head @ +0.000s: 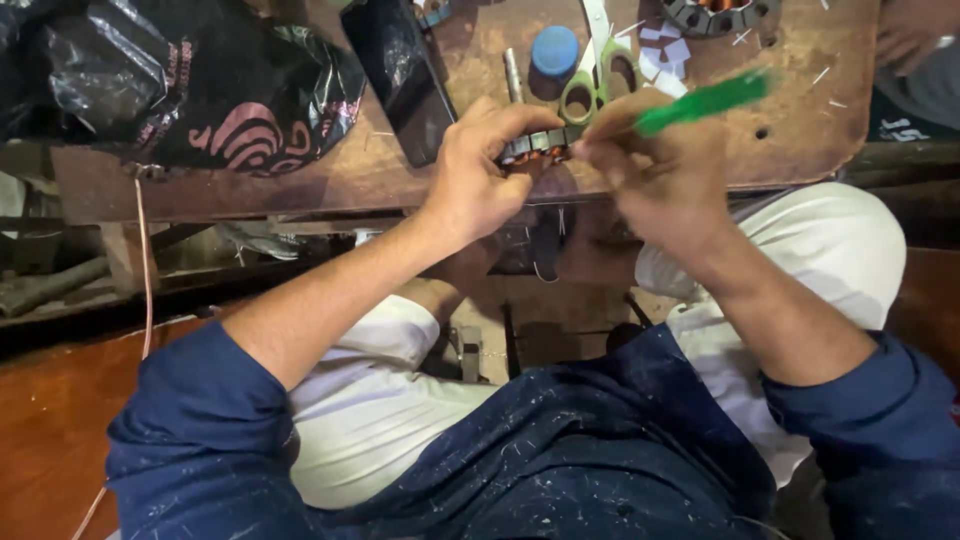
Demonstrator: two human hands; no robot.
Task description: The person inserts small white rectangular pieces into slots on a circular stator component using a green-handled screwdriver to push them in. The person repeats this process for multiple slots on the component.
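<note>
We have the small motor core (535, 148), a ring of dark metal with copper wire showing in its slots, pinched in our left hand (480, 175), the grip clamped on its near rim with thumb and fingers wrapped around it just above the near edge of the wooden worktop (800, 130). Our right hand (655, 170) has its grip closed on a green stick (705, 102), held like a pen, its working end pressed at the right side of the core where our fingertips meet; the tip itself is hidden behind them. By our judgement we are in the middle of tucking something into a slot of the core, wire or lining, though we cannot tell which. The next move, as we read it, calls for a steady left hold and a short, careful push with the stick, then a small turn of the core to bring the neighbouring slot under the tip. Just beyond lie green-handled scissors (595, 75), a blue cap (555, 50), a metal rod (513, 75), white paper scraps (665, 50), a second core (720, 15) at the far edge, and a black plastic bag (180, 80) to the left.
</note>
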